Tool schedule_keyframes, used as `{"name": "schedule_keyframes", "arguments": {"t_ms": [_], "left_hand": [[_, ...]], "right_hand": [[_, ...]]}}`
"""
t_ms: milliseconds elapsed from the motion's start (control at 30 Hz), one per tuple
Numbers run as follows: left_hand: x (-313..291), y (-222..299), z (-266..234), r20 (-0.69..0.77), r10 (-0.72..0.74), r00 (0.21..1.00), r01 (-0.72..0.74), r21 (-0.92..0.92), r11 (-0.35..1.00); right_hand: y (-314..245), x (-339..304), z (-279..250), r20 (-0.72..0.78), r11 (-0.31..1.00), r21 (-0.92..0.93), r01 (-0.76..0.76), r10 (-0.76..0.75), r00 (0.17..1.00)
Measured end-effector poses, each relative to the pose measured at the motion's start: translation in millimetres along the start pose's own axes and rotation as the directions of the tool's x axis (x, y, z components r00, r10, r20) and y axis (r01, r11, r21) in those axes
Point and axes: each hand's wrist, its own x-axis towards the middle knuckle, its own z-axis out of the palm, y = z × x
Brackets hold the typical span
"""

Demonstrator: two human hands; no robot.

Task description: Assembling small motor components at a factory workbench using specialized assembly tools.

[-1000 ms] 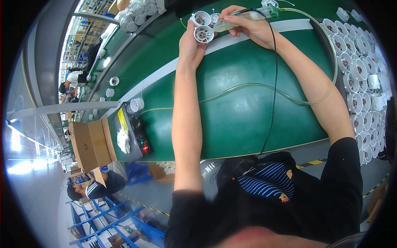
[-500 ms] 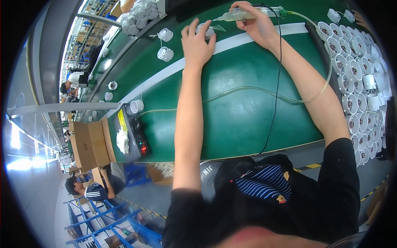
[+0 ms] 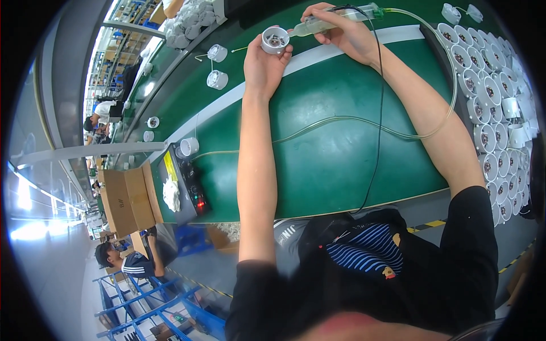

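My left hand point(image 3: 263, 73) holds a white round plastic cup point(image 3: 285, 41) at the far side of the green bench. The open mouth of the cup faces me, with small metal parts inside. My right hand point(image 3: 357, 42) is wrapped round a clear dispensing syringe point(image 3: 307, 26) filled with pale material. Its tip points left and lies close beside the cup's rim; whether it touches cannot be made out. A clear hose point(image 3: 424, 27) runs from the syringe's green end. Left of my hand sit two similar white cups, one farther point(image 3: 216, 53) and one nearer point(image 3: 216, 79).
Many white cups point(image 3: 484, 139) stand packed together on the right. A black control box point(image 3: 192, 184) with lit indicators sits at the bench's left end, a white cup point(image 3: 188, 146) beside it. Hose and black cable point(image 3: 378, 145) cross the green mat point(image 3: 324, 176). A person point(image 3: 136, 262) works at lower left.
My left hand has turned over and lifted the cup, so its open mouth now shows. The syringe has shifted slightly left and nearer. The two white cups have moved a little left.
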Motion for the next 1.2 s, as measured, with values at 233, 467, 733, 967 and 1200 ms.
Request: {"name": "schedule_keyframes", "arguments": {"t_ms": [233, 467, 733, 967, 1200], "left_hand": [[-0.9, 2.8, -4.1, 0.030, -0.037, 0.999, 0.036, 0.038, 0.999], [0.5, 0.1, -4.7, 0.040, -0.036, 0.999, 0.034, 0.043, 0.998], [1.9, -2.0, -3.7, -0.027, 0.063, 0.998, -0.057, 0.200, 0.978], [5.0, -2.5, -20.3, -0.335, 0.539, 0.773, 0.160, 0.925, 0.345], [2.2, 1.9, -29.1, 0.138, 0.928, 0.346, 0.039, 0.986, -0.161]], "right_hand": [[-9.7, -4.3, 17.1, -0.496, 0.907, -0.202, -0.369, 0.229, 0.837], [-7.3, -5.4, 14.2, -0.469, 0.912, -0.231, -0.338, 0.200, 0.860], [-5.9, -5.6, 11.4, -0.469, 0.942, -0.177, -0.284, 0.173, 0.866], [-21.8, -5.7, 3.9, -0.597, 0.991, -0.028, -0.130, 0.087, 0.797], [-17.4, -4.9, 1.1, -0.673, 0.993, -0.060, -0.098, 0.032, 0.739]]}}
